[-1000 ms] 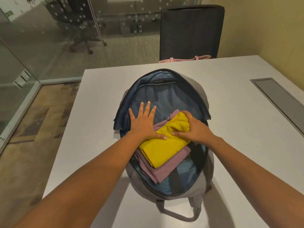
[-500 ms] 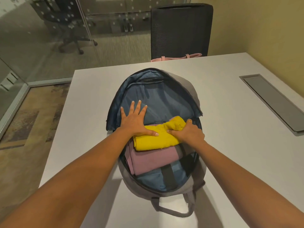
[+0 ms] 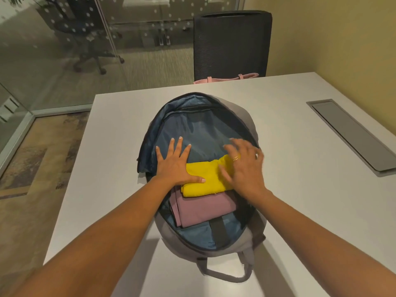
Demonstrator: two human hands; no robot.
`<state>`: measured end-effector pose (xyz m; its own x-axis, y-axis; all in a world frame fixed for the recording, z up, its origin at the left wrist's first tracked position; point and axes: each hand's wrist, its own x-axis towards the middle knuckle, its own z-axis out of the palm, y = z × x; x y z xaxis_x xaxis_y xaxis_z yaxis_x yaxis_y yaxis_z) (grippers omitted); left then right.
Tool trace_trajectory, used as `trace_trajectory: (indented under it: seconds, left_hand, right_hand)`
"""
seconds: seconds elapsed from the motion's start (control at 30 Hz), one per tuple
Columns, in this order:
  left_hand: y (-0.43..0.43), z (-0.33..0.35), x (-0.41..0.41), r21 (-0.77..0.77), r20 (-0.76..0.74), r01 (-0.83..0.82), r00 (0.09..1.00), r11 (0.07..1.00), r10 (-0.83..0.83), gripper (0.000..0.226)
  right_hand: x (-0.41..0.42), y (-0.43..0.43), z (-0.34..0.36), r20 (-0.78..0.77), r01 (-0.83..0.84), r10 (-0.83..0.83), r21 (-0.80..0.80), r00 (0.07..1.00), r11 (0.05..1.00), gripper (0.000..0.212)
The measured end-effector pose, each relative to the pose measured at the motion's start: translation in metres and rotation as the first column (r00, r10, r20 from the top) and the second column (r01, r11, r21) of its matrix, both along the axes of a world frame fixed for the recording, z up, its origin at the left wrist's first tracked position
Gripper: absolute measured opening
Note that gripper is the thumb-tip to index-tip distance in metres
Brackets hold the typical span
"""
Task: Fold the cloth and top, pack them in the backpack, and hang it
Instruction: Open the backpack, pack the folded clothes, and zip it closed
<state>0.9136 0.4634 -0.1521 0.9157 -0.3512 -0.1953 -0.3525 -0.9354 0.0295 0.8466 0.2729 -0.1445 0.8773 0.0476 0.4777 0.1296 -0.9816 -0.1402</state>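
Note:
A grey backpack (image 3: 237, 247) lies flat on the white table (image 3: 289, 146), unzipped wide, its blue lining showing. Inside it sits a folded mauve top (image 3: 203, 209) with a folded yellow cloth (image 3: 203, 179) on top of it. My left hand (image 3: 174, 162) lies flat with fingers spread, its palm on the lining and its thumb on the cloth's left end. My right hand (image 3: 244, 166) hovers blurred over the cloth's right end with fingers spread, gripping nothing.
A black mesh chair (image 3: 231, 43) stands at the table's far edge with a pink bag (image 3: 225, 79) on its seat. A grey cable hatch (image 3: 351, 136) is set into the table at right. Glass partitions and floor lie to the left.
The folded clothes have been pushed round to lie square in the backpack. My right hand has let go of the yellow cloth, opening and lifting. My left hand has stayed flat.

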Motion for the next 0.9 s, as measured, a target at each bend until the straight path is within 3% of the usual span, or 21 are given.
trace_trajectory:
  seconds: [0.07, 0.1, 0.17, 0.23, 0.33, 0.63, 0.8, 0.9]
  left_hand:
    - [0.0, 0.002, -0.001, -0.003, -0.004, -0.002, 1.0, 1.0, 0.002, 0.115]
    - [0.001, 0.004, -0.001, -0.003, 0.0, 0.004, 1.0, 1.0, -0.004, 0.112]
    - [0.003, 0.006, -0.001, -0.024, 0.04, 0.02, 0.999, 1.0, -0.019, 0.101]
    - [0.008, 0.007, -0.002, -0.085, 0.105, 0.03, 0.994, 0.996, -0.021, 0.084]
    - [0.015, 0.008, -0.002, -0.117, 0.16, 0.046, 0.987, 0.992, -0.027, 0.067]
    - [0.018, 0.008, 0.001, -0.091, 0.133, 0.021, 0.991, 0.996, -0.009, 0.064]
    - [0.017, 0.011, 0.003, -0.121, 0.106, 0.006, 0.994, 0.993, 0.007, 0.059]
    - [0.02, 0.016, 0.002, -0.262, 0.249, 0.008, 0.967, 0.965, 0.06, 0.039]
  right_hand:
    - [-0.004, 0.003, -0.006, -0.091, -0.376, 0.366, -0.174, 0.926, 0.91, 0.048]
    - [-0.007, 0.005, -0.012, -0.222, -0.487, 0.444, -0.209, 0.868, 0.848, 0.06]
    - [-0.01, 0.003, -0.027, -0.432, -0.556, 0.42, -0.258, 0.798, 0.79, 0.089]
    - [-0.009, 0.002, -0.038, -0.516, -0.558, 0.356, -0.311, 0.779, 0.769, 0.101]
    - [-0.006, 0.007, -0.044, -0.546, -0.54, 0.317, -0.313, 0.775, 0.782, 0.101]
    - [-0.005, 0.017, -0.046, -0.518, -0.266, 0.152, -0.153, 0.842, 0.952, 0.088]
    - [-0.003, 0.018, -0.044, -0.541, -0.293, 0.154, -0.181, 0.827, 0.939, 0.096]
    - [-0.003, 0.019, -0.045, -0.551, -0.311, 0.138, -0.233, 0.823, 0.921, 0.099]
